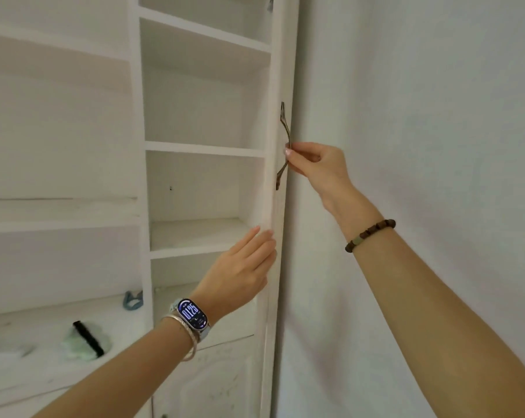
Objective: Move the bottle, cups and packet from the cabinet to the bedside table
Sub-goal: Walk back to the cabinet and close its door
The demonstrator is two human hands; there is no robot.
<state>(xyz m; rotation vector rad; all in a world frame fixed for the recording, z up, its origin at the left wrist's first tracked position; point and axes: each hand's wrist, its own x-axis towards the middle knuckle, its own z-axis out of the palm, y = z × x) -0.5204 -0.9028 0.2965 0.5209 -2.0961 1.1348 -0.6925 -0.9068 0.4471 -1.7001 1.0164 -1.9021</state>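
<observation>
Cabinet [200, 149]: wood-like board, painted white, matt, smooth; lower shelves are seen scuffed and marked. Door handle [283, 128]: dark metal, dull bronze finish. Wall [421, 116]: pale, matt, smooth. Bracelet [371, 235]: brown wooden beads. Watch [191, 315]: glossy lit glass face. Bangles [186, 333]: polished metal.

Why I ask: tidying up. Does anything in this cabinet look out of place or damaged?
Nothing looks damaged. The narrow shelves look bare; loose items lie on the lower left shelf: a black brush and a blue object.

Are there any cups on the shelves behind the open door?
No, the shelves behind the cabinet door are bare, while the right hand holds the door handle.
</observation>
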